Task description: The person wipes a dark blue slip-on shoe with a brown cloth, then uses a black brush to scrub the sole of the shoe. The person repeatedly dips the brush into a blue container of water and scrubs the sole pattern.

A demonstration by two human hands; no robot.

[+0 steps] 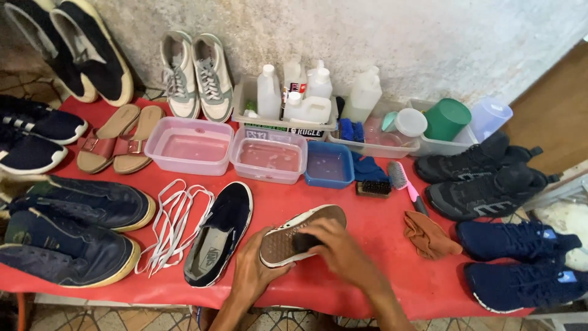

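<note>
Two bare hands work over a red table [380, 227] crowded with footwear, and the step in hand looks like scrubbing a sole. Along the back edge stand two clear tubs of water [191, 146], a small blue tub [329, 164] and a tray of white plastic bottles [303, 98]. A pair of black trainers [484, 178] lies to the right, a pair of navy canvas shoes [73, 230] to the left.

Nearer the middle, a navy slip-on shoe [222, 240] rests upright beside a loose bunch of white laces [174, 224]. Its likely partner, the upturned shoe [300, 233], sits just at the near edge with its brown sole facing up.

The left hand [252, 273] curls around that shoe's heel end and steadies it. The right hand [346, 251] is closed over a small dark thing, probably a brush or pad [304, 243], pressed on the mid-sole. By judgement, the next stroke wants firm downward pressure while the left hand keeps the shoe from sliding, and perhaps a dip in the water.

An orange rag [430, 236], a pink-handled brush [407, 184] and a black bristle block [373, 187] lie well apart to the right.

The right hand's fingers hide most of the dark tool, so its kind cannot be settled. The shoe's upper is turned away from view, and both forearms are cut off at the bottom edge.
</note>
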